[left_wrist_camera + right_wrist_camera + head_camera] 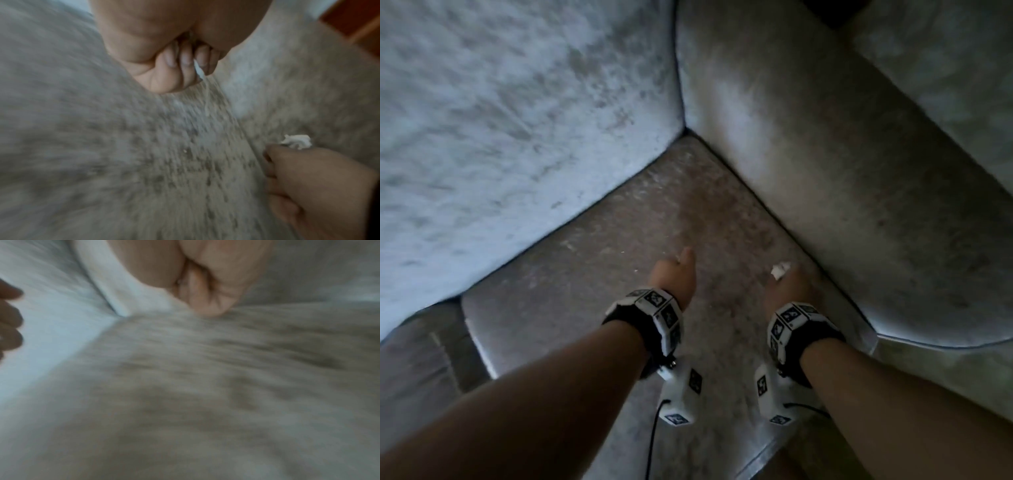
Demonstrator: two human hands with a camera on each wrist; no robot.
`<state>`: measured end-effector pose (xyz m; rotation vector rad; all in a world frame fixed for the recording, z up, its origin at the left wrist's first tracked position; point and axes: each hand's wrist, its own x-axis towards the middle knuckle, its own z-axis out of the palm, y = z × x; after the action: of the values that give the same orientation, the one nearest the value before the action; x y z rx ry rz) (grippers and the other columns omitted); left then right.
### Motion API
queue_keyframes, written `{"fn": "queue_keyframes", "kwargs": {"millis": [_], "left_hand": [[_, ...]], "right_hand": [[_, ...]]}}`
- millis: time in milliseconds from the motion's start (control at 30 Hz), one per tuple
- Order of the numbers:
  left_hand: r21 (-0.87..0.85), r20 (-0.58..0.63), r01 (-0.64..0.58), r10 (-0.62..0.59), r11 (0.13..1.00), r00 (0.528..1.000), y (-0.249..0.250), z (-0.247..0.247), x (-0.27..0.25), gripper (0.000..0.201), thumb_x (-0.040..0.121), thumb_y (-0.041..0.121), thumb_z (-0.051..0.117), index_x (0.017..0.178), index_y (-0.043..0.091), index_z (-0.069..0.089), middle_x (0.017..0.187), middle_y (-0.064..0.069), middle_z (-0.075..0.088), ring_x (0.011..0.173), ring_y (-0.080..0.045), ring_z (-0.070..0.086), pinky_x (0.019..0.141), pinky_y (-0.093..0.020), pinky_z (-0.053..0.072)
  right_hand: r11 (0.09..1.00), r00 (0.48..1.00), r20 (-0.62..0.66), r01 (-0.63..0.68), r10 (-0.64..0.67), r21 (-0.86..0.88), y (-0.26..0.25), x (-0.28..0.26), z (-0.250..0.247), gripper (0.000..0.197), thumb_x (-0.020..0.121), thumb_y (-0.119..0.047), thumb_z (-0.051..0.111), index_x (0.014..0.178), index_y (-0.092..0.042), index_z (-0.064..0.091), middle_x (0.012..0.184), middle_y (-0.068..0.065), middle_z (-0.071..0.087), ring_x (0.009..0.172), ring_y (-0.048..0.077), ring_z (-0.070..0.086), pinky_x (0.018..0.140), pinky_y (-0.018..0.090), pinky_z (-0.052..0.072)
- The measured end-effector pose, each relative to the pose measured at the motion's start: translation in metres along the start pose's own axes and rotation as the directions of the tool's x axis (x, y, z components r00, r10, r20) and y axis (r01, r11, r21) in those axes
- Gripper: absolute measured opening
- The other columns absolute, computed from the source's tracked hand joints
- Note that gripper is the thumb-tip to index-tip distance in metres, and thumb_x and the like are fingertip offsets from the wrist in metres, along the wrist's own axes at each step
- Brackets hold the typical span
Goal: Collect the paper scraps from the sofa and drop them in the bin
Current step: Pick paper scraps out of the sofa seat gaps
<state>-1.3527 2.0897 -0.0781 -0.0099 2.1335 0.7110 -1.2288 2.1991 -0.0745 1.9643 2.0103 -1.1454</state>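
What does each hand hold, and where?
Right hand: crumpled paper scrap, sticking out beyond its curled fingers. Left hand: white paper scrap between curled fingers.

My left hand (675, 274) and right hand (787, 284) hang side by side over the sofa seat cushion (592, 274). A paper scrap (780, 269) sticks out ahead of the right hand, near the armrest (825, 171) on the right. The backrest (500, 120) rises behind, to the left.

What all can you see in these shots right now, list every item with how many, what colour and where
Sofa: one, grey velvet, seat, back and arm fill the head view.
Paper scraps: two white wads seen; one crumpled sticking out of the right fist, one sliver between the left hand's fingers.
Tiny white speck: one, on the seat; too small to identify.
Wrist camera rigs: two, black and white, one per wrist.
Left hand: curled, gripping its scrap.
Right hand: fisted round its scrap.
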Motion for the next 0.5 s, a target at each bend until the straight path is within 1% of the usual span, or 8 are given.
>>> {"fn": "queue_keyframes", "kwargs": {"millis": [67,133,167,267,300,333,400,500], "left_hand": [[-0.065,-0.028,0.009,-0.011,0.998,1.0,-0.014,-0.042,-0.031,0.056,0.097,0.046,0.038,0.061,0.006,0.053,0.072,-0.019,0.054,0.067,-0.032,0.057,0.066,-0.033,0.04],[0.004,-0.078,-0.005,0.006,1.0,0.997,-0.017,-0.096,-0.072,0.057,0.099,0.045,0.035,0.058,0.007,0.047,0.065,-0.013,0.051,0.059,-0.028,0.053,0.062,-0.03,0.037],[0.046,-0.1,-0.017,0.022,0.999,0.995,-0.015,-0.125,-0.094,0.058,0.1,0.044,0.033,0.06,0.006,0.05,0.065,-0.014,0.053,0.059,-0.027,0.053,0.061,-0.029,0.038],[0.161,-0.188,-0.054,0.084,0.986,0.979,-0.014,-0.206,-0.163,0.059,0.101,0.043,0.028,0.092,0.0,0.067,0.1,-0.023,0.067,0.094,-0.035,0.063,0.08,-0.032,0.045],[0.183,-0.231,-0.053,0.096,0.982,0.968,-0.015,-0.229,-0.184,0.06,0.101,0.044,0.027,0.095,-0.001,0.067,0.105,-0.023,0.067,0.096,-0.035,0.063,0.081,-0.033,0.045],[0.207,-0.275,-0.049,0.106,0.977,0.956,-0.018,-0.25,-0.206,0.062,0.101,0.045,0.026,0.091,0.001,0.067,0.102,-0.022,0.068,0.089,-0.034,0.063,0.077,-0.033,0.045],[0.249,-0.353,-0.012,0.102,0.968,0.93,-0.024,-0.285,-0.254,0.062,0.101,0.045,0.024,0.082,0.002,0.065,0.095,-0.021,0.069,0.076,-0.032,0.059,0.07,-0.032,0.043],[0.258,-0.44,0.052,0.069,0.965,0.895,-0.038,-0.318,-0.322,0.057,0.102,0.039,0.023,0.087,0.001,0.063,0.093,-0.022,0.066,0.077,-0.033,0.059,0.069,-0.037,0.045]], "right_hand": [[0.989,0.988,0.055,0.143,-0.144,0.03,-0.043,-0.046,0.003,0.035,0.098,-0.023,0.045,0.123,0.0,0.055,0.123,0.021,0.061,0.114,0.033,0.058,0.082,0.029,0.042],[0.956,0.948,0.124,0.293,-0.292,0.015,-0.088,-0.094,-0.001,0.037,0.097,-0.027,0.047,0.118,0.001,0.059,0.121,0.023,0.063,0.114,0.036,0.058,0.087,0.033,0.044],[0.917,0.905,0.172,0.398,-0.39,-0.012,-0.114,-0.12,-0.006,0.037,0.097,-0.029,0.047,0.112,0.001,0.062,0.116,0.024,0.065,0.111,0.036,0.06,0.086,0.034,0.045],[0.767,0.721,0.473,0.627,-0.506,-0.136,-0.183,-0.2,-0.023,0.049,0.098,-0.043,0.038,0.095,-0.005,0.069,0.099,0.017,0.071,0.096,0.034,0.066,0.079,0.031,0.048],[0.72,0.67,0.532,0.677,-0.518,-0.152,-0.201,-0.225,-0.029,0.054,0.095,-0.052,0.035,0.09,-0.01,0.068,0.089,0.011,0.072,0.087,0.031,0.068,0.074,0.03,0.052],[0.674,0.616,0.587,0.722,-0.526,-0.155,-0.219,-0.253,-0.037,0.054,0.093,-0.057,0.034,0.086,-0.013,0.065,0.077,0.004,0.069,0.077,0.028,0.067,0.066,0.027,0.05],[0.55,0.506,0.67,0.817,-0.544,-0.171,-0.246,-0.305,-0.052,0.044,0.097,-0.047,0.036,0.077,-0.016,0.06,0.065,-0.005,0.057,0.065,0.018,0.056,0.054,0.023,0.038],[0.382,0.339,0.761,0.915,-0.554,-0.129,-0.268,-0.375,-0.069,0.039,0.1,-0.038,0.04,0.078,-0.015,0.063,0.083,0.0,0.06,0.078,0.022,0.056,0.07,0.026,0.039]]}}
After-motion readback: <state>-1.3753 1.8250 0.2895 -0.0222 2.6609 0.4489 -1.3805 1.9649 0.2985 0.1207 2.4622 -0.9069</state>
